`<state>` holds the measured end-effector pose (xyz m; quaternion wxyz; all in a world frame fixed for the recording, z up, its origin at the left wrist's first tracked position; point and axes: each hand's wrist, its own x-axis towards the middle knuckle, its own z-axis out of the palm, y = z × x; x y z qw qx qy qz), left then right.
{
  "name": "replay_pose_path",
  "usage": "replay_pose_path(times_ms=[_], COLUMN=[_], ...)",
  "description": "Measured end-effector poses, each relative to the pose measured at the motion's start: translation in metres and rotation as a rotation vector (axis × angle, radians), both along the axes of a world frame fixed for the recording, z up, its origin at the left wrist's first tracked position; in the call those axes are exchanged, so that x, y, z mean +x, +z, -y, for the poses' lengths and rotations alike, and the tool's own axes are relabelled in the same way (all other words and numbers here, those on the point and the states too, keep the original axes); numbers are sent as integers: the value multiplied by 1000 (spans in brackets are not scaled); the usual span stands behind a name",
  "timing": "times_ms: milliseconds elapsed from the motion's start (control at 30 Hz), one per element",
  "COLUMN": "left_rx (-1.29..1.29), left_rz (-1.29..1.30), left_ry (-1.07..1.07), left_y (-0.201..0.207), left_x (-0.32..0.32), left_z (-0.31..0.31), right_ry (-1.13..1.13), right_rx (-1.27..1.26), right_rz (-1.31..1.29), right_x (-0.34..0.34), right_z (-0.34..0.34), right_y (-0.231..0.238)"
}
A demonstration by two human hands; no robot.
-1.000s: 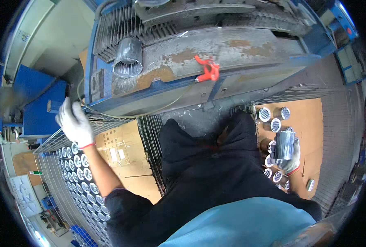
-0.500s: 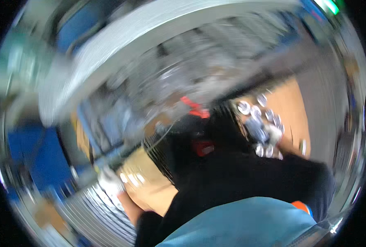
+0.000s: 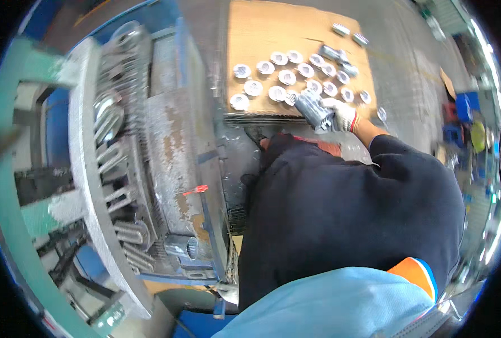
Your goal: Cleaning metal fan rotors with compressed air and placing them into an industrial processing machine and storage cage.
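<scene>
My right hand (image 3: 342, 114), in a white knit glove, is closed round a grey ribbed metal cylinder (image 3: 313, 110) at the near edge of a cardboard sheet (image 3: 295, 28). Several short round silver metal parts (image 3: 287, 77) stand spread over this sheet. Beyond the held piece, more grey metal pieces (image 3: 334, 54) lie among them. Low in the picture, my left hand (image 3: 228, 292), also in a white glove, shows only in part beside the machine's corner. My body and the machine edge hide its fingers.
On the left stands a machine with a green frame (image 3: 34, 217) and a pale metal bar (image 3: 87, 152). A ribbed metal cylinder (image 3: 181, 246) lies on its worn bed, near a red piece (image 3: 196, 190). Blue bins (image 3: 465, 106) stand at the far right.
My view has swung to the right and sharpened. The left hand, earlier over shiny metal parts at the lower left, is now mostly hidden. My right hand now shows plainly, gripping the grey cylinder.
</scene>
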<state>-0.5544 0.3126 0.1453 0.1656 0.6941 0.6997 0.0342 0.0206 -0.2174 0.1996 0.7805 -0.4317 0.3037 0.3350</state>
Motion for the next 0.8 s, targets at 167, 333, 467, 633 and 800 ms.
replay_pose_path(times_ms=[167, 333, 467, 633, 800], left_rx=[-66, -87, -87, -52, 8], left_rz=[-27, -69, -109, -178, -211], left_ry=[-120, -231, -333, -514, -923], left_y=[11, 37, 64, 121, 162], left_x=[36, 83, 124, 181, 277], left_z=[-30, -32, -12, 44, 118], right_ry=[-193, -268, -266, -388, -525], right_rx=[125, 136, 179, 233, 331], right_rz=[-46, -20, -50, -48, -11], right_x=[-92, -112, -92, -62, -30], right_z=[65, 93, 108, 132, 172], right_y=[14, -2, -33, -53, -68])
